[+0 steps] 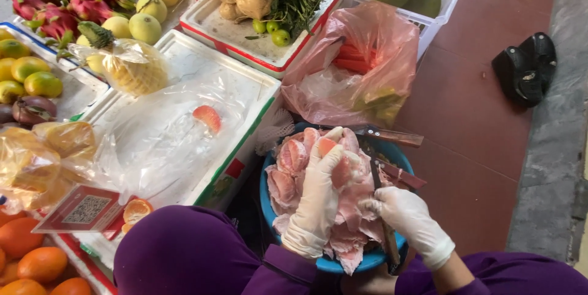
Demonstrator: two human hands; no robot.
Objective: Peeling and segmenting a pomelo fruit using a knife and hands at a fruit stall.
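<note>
A pink pomelo segment (331,151) is pinched in the gloved left hand (318,200) above the blue basin (266,200) of peel, while the right hand (407,218), fingers curled together, is rested near a knife (383,200); membrane-stripping seems underway, calling for careful peeling.

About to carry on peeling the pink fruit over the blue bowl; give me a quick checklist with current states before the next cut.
1. Left hand gripping a pomelo segment: ok.
2. Right hand on the knife: ok.
3. Blade clear of the left fingers: cannot tell, partly hidden.
4. Blue bowl catching the peel: ok, piled high.
5. Both gloves intact: ok.
6. Two spare knives resting on the bowl rim near the hands: not ok.
</note>
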